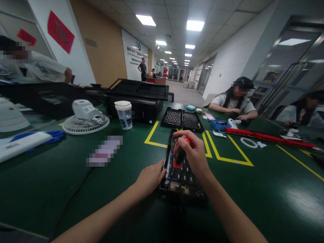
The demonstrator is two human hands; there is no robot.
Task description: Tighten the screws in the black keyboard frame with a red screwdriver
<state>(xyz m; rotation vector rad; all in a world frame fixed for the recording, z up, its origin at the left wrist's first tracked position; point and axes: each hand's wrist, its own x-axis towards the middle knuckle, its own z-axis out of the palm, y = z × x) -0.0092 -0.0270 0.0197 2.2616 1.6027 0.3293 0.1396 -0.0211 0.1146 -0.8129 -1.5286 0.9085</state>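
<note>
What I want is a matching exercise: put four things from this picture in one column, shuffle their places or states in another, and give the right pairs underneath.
Column one
1. left hand
2. lidded cup
3. right hand
4. white fan

Column two
A. gripping a red-and-black tool
B. lying grille down on the green table
C. touching the side of a black tray
D. standing upright, see-through

Right pairs: 1-C, 2-D, 3-A, 4-B

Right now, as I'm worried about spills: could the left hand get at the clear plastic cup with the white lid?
Probably yes: green tabletop lies between the left hand and the cup, though that hand must first leave the black rectangular case.
</note>
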